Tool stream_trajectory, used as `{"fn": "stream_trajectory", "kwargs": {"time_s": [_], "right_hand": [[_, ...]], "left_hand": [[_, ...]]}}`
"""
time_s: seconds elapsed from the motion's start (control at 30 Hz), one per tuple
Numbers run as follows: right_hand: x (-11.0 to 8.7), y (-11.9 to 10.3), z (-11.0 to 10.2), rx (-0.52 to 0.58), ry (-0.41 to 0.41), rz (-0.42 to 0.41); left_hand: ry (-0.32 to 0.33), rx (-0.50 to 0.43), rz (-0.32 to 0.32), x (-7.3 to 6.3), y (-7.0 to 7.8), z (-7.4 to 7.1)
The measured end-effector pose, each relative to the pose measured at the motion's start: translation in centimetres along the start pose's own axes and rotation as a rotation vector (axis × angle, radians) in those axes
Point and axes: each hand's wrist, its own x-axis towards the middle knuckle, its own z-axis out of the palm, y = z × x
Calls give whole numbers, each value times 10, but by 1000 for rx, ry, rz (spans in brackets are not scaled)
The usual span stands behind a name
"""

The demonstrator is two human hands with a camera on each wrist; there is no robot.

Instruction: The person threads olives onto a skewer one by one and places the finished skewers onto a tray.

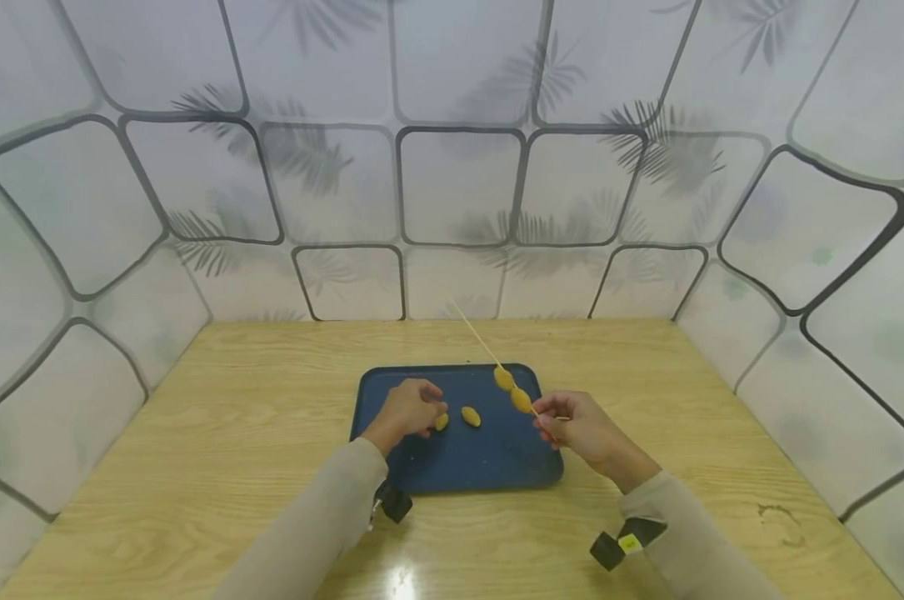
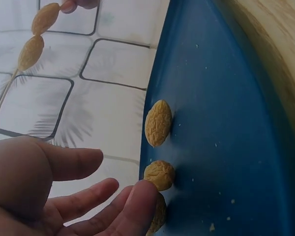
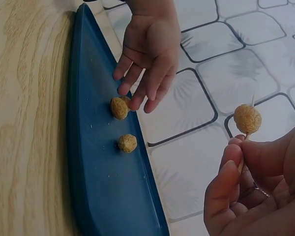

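My right hand pinches a thin wooden skewer near its lower end, above the tray's right side. Two wrinkled, yellow oval fruits are threaded on it close to the fingers, and the long bare end slants up and away. Over the blue tray hovers my left hand, thumb and fingers apart, fingertips beside the loose fruits. The left wrist view has three of these on the tray: one fruit apart, another by the fingertips, and a third partly hidden behind a finger. Whether a fingertip touches them, I cannot tell.
The tray lies on a light wooden table, with small pale crumbs scattered on it. Behind and on both sides stand patterned pale walls. Dark camera mounts sit at both wrists.
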Motion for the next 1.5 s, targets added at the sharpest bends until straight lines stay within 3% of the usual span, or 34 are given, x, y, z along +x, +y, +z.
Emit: {"fn": "stream_trajectory", "kwargs": {"time_s": [0.27, 0.43, 0.7, 1.0, 1.3, 1.5], "right_hand": [[-1, 6, -6, -3, -15, -6], [-1, 5, -5, 4, -18, -5], [-2, 1, -3, 6, -31, -4], [-2, 3, -4, -10, -33, 6], [-4, 8, -3, 0, -49, -10], [-6, 8, -8, -19, -36, -8]], "left_hand": [[-71, 239, 58, 2, 3, 3], [-51, 450, 81, 3, 4, 6], [-32, 482, 50, -1, 3, 6], [-79, 363, 79, -8, -1, -1], [-68, 17, 19, -9, -3, -13], [-54, -84, -8, -11, 3, -21]]}}
